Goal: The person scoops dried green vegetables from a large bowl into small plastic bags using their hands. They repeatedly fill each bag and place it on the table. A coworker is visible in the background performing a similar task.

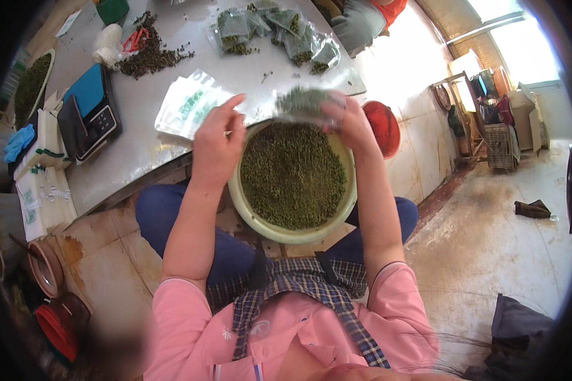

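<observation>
My right hand [347, 119] grips a clear plastic bag [299, 103] of green pellets, blurred by motion, over the back rim of a large cream-coloured bowl [252, 218]. The bowl is filled with small green-brown pellets [291, 174] and sits between my knees. My left hand [219, 133] is raised just left of the bowl, its fingers apart and curled a little, holding nothing visible. Close behind it a fanned stack of white printed empty bags [181, 101] lies on the steel table [136, 108].
Filled bags [241, 32], red scissors [135, 40], loose pellets [151, 58], a black scale [89, 120] and bag stacks [41, 197] occupy the table. A red basin [386, 133] stands right of the bowl. Another person's leg [356, 28] is at top. A wooden rack [454, 120] stands far right.
</observation>
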Motion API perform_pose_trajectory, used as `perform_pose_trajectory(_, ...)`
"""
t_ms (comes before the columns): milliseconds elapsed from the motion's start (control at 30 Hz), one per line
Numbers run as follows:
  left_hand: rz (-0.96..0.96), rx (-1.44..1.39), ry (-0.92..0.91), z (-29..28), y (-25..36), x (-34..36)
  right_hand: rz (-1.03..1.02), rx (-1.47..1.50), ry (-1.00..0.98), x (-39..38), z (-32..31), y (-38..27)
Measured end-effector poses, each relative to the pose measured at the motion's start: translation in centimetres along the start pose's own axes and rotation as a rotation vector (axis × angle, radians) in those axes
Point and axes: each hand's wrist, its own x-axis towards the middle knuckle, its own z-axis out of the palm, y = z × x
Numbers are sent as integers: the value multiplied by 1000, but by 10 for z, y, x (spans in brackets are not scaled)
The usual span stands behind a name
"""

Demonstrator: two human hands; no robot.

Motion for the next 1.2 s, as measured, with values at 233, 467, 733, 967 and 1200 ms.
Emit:
perform_pose_trajectory(233,112,550,11,-6,-24,10,-183,469,204,147,42,-74)
perform_pose_trajectory(467,-43,541,41,-9,-44,6,-170,-457,-65,64,78,27)
perform_pose_trajectory(733,-101,76,113,-12,-35,12,-297,-1203,-252,-80,31,192)
perform_pose_trajectory(967,-89,-358,44,-5,-20,7,-395,-1299,-178,-116,13,173)
perform_pose_trajectory(1200,-344,-1162,-356,-13,1,1,-469,-1304,-180,-66,46,196)
